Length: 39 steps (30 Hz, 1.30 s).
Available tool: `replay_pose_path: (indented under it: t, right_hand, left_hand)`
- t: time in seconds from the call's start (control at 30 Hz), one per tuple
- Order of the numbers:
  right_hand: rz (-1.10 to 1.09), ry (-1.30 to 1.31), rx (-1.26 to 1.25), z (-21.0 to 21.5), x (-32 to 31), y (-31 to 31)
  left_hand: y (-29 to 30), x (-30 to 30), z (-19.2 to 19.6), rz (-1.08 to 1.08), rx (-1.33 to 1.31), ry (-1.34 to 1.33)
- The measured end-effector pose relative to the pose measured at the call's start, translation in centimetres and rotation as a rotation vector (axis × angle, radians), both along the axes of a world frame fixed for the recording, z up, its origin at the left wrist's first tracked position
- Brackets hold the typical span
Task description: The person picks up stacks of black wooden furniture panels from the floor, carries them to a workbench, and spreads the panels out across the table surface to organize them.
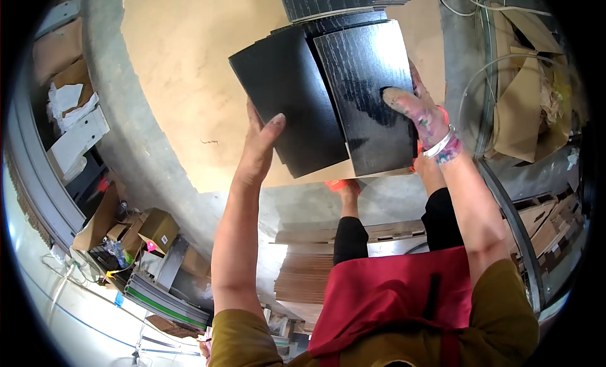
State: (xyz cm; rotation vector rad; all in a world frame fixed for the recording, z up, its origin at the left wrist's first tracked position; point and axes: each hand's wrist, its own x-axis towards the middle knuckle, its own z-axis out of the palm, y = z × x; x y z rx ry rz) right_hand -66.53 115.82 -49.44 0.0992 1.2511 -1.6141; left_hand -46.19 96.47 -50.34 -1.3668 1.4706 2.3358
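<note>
Two side-by-side stacks of thin black boards are between my hands. The left black board [287,102] has a smooth, plain face and is tilted outward at its top. The right black board [369,83] shows glossy wood-grain streaks. My left hand [260,143] is bare and closed on the outer edge of the left board, thumb on the face. My right hand [426,111], in a stained glove with a pale band at the wrist, grips the right board's outer edge, its thumb over the face. Fingers beneath the boards are mostly hidden.
More dark boards [325,2] are stacked just beyond. Brown cardboard sheeting [183,83] covers the floor beneath. Opened cartons [527,114] and a hose stand at the right; a small box [158,231] and a conveyor-like rail [167,307] lie at the left. Stacked brown sheets [303,275] are near my legs.
</note>
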Motion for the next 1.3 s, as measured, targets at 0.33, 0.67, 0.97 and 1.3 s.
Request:
replay_pose_path:
  t: [0.33, 0.67, 0.97, 1.3]
  right_hand:
    - [0.185, 0.752, 0.341, -0.3, 2.7, 0.4]
    - [0.293, 0.760, 0.511, -0.6, 1.8, 0.7]
    - [0.160, 0.443, 0.295, 0.1, 0.6, -0.1]
    - [0.290, 0.057, 0.112, 2.1, 0.8, 0.6]
  left_hand:
    - [0.6, -0.8, 0.3, -0.016, -0.008, 0.045]
    - [1.1, -0.4, 0.0, -0.019, 0.007, 0.049]
    - [0.8, -0.2, -0.6, -0.022, 0.088, 0.040]
    - [0.9, 0.9, -0.1, -0.023, 0.073, -0.009]
